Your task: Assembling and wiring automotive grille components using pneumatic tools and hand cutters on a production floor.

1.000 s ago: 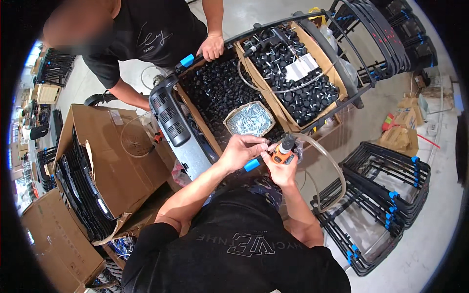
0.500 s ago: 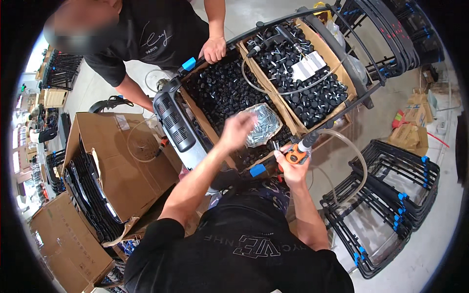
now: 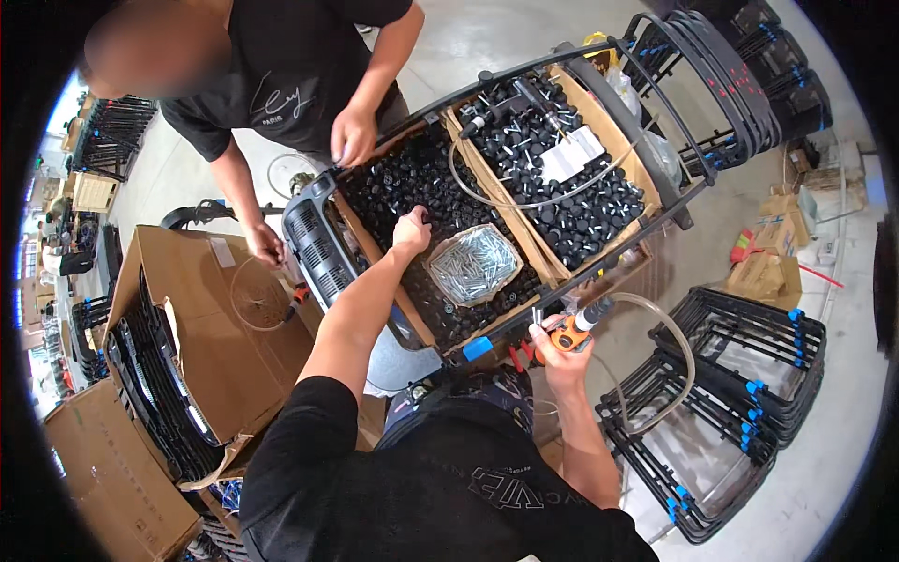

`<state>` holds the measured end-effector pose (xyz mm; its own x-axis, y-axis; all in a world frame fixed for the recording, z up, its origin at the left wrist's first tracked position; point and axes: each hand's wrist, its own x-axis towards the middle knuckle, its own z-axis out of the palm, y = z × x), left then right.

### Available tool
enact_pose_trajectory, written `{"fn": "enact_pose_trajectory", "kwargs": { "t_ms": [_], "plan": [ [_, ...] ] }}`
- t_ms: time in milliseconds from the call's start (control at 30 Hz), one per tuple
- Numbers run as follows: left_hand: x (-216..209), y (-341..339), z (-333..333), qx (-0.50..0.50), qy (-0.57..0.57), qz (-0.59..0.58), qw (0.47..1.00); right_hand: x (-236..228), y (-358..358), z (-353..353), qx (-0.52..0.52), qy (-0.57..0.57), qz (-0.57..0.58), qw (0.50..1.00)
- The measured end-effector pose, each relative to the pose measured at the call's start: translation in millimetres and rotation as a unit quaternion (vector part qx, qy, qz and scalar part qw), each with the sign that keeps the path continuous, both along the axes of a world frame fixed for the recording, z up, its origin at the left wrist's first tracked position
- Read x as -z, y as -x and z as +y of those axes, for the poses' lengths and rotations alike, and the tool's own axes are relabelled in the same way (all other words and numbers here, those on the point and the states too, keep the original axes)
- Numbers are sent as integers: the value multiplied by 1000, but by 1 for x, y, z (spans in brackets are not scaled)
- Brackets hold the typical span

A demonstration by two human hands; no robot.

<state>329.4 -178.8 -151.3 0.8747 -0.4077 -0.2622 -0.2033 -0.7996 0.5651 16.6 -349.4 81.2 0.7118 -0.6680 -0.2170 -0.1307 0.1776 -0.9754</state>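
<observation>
My left hand (image 3: pixel 411 230) reaches into a cardboard box of small black plastic parts (image 3: pixel 379 183), its fingers curled down among them. Whatever lies between those fingertips is hidden. Just right of it, a tray of long silver bolts (image 3: pixel 476 266) rests on the black parts. My right hand (image 3: pixel 565 367) grips an orange air screwdriver (image 3: pixel 567 334) near the front edge of the cart, and a pale hose (image 3: pixel 676 330) curves away from the tool. By my right thumb sticks up a small silver metal piece (image 3: pixel 537 317), too small to name.
Black-headed knobs with screws (image 3: pixel 590 211) fill the second box, with a tool and white paper on top. A co-worker's hand (image 3: pixel 354 136) is by the grey slotted panel (image 3: pixel 318 234). Black frames (image 3: pixel 698 421) stack at right; a large carton (image 3: pixel 220 318) stands left.
My left hand has gone from above the bolts leftward into the black parts. My right hand keeps hold of the screwdriver. The co-worker's hand has left the cart rim toward the grey panel.
</observation>
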Motion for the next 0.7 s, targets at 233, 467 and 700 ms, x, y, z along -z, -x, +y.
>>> {"fn": "enact_pose_trajectory", "kwargs": {
  "t_ms": [233, 467, 700],
  "plan": [
    [-31, 23, 4, -228, 312, 220, 895, -12, -9, 9, -37, -23, -10, 999],
    [-201, 119, 12, -212, 583, 548, 562, -25, -47, 35, -114, 21, -14, 993],
    [-228, 158, 46, -171, 625, 539, 539, -36, -61, 69, -198, -42, 9, 979]
  ]
}}
